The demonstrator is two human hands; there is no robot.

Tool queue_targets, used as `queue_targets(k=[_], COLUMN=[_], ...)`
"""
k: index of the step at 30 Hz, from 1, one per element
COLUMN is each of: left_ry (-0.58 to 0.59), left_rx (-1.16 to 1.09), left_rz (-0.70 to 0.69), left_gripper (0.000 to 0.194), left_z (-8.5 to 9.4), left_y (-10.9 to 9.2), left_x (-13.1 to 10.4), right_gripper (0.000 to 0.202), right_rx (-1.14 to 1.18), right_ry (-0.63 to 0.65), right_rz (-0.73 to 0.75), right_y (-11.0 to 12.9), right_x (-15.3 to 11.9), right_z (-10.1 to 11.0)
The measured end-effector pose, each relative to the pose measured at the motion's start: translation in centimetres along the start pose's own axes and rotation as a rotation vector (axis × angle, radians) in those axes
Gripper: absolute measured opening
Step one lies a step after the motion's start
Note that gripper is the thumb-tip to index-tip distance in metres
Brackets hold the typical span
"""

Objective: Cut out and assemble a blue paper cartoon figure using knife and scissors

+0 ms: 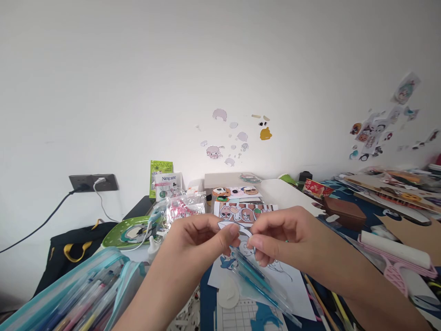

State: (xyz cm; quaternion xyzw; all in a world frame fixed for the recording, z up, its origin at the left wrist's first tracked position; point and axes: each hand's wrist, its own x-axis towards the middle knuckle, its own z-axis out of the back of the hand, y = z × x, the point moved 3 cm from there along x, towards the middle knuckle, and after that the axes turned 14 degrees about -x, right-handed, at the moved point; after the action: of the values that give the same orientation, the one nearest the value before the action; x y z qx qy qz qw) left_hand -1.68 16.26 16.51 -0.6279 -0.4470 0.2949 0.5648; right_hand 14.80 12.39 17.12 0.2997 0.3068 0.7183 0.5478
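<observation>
**Two bare hands hold a small outlined paper piece above a crowded worktop**

The left hand (pixel 198 241) is nearly closed, pinching one end of a curved white paper piece (pixel 245 230) between thumb and curled forefinger. The right hand (pixel 284 236) faces it, thumb and fingertips closed on the other end. The piece, thin and arched with a dark outline, is held between them; the fingers hide part of it.

It appears to be already cut free, and its visible face is plain white, so any colouring seems undone there. Whether its edges are finished, I cannot tell. Just below the hands, a smooth white sheet (pixel 292 294) bears fine line drawings, mostly uncoloured where they show. On it lie slim, glossy blue pens (pixel 263 287). Nearer the wearer than the hands are a rounded pale disc (pixel 228 292) and a flat blue shape (pixel 265 317) on gridded paper.

Beyond the hands, flat paper cutouts (pixel 213 152) dot the matte white wall; those pieces look finished.

Left of the left hand, a clear pencil case (pixel 79 271) with teal edging is full of pens. Right of the right hand sits a lint roller (pixel 396 250) with a pink plastic frame. Dark blue worktop (pixel 207 299) shows through the gaps.
</observation>
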Motion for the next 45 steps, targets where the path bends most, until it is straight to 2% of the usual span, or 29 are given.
queue_targets(k=[7,12,17,20,23,25,29,38,45], left_ry=[-0.025,0.007,-0.138,-0.05,0.041,0.034,-0.002,0.005,0.0], left_rx=[0.04,0.087,0.056,0.099,0.095,0.052,-0.008,0.064,0.107], left_rz=[-0.022,-0.026,-0.044,-0.038,-0.046,-0.044,-0.038,-0.073,-0.107], left_gripper=[0.028,0.034,0.034,0.035,0.024,0.018,0.019,0.023,0.022], left_z=[0.1,0.6,1.8,1.4,0.8,0.6,0.5,0.2,0.8], left_y=[0.0,0.4,0.8,0.5,0.0,-0.2,-0.3,-0.7,-0.1], left_x=[0.2,0.2,-0.1,-0.1,0.1,0.1,0.1,0.0,-0.2], right_gripper=[0.024,0.027,0.028,0.031,0.032,0.032,0.031,0.031,0.029], right_rx=[-0.138,-0.105,-0.071,-0.071,-0.084,-0.091,-0.129,-0.183,-0.201], right_ry=[-0.024,-0.031,-0.042,-0.05,-0.068,-0.076,-0.102,-0.149,-0.156], right_rz=[-0.051,-0.068,-0.074,-0.064,-0.051,-0.035,-0.029,-0.049,-0.048], right_y=[0.2,0.1,-0.1,-0.1,0.0,0.1,0.1,0.5,0.5], right_x=[0.0,-0.1,-0.1,-0.2,-0.2,-0.2,-0.2,-0.4,-0.3], right_z=[0.0,0.1,0.2,0.2,0.3,0.3,0.1,0.1,0.1])
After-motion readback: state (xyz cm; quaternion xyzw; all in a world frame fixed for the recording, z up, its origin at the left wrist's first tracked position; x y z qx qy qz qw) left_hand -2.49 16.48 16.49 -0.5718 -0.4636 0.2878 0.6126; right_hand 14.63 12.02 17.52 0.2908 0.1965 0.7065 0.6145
